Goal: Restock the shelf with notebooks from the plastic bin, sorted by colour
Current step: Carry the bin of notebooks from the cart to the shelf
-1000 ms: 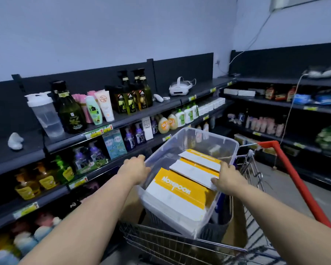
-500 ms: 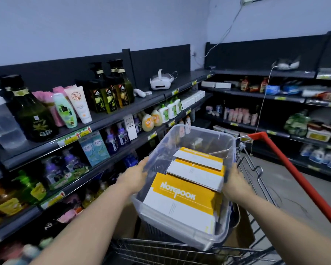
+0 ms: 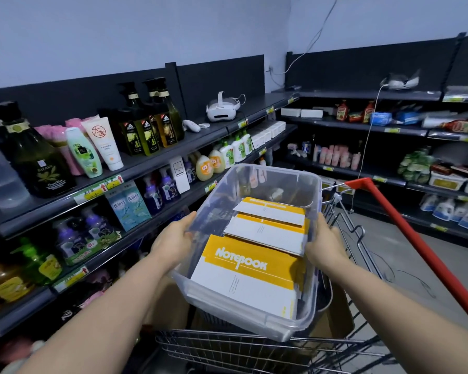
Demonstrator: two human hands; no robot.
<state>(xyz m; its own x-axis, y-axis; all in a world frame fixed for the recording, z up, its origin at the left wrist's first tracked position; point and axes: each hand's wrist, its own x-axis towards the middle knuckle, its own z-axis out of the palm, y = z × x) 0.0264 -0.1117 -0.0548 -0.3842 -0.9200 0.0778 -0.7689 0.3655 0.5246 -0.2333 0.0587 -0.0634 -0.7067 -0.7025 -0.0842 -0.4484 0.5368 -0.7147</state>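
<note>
To the left of the left hand (image 3: 173, 244), well apart, the shelf (image 3: 146, 164) of bottles. Gripping the left wall of the plastic bin (image 3: 268, 182) with that hand; between both hands, yellow-and-white notebooks (image 3: 243, 279) lying in loose stacks inside. Gripped likewise at the right wall by the right hand (image 3: 325, 247). Hold level above the cart (image 3: 254, 345) so the stacks cannot slide, lift clear of the wire rim, then swing slowly toward the shelf
</note>
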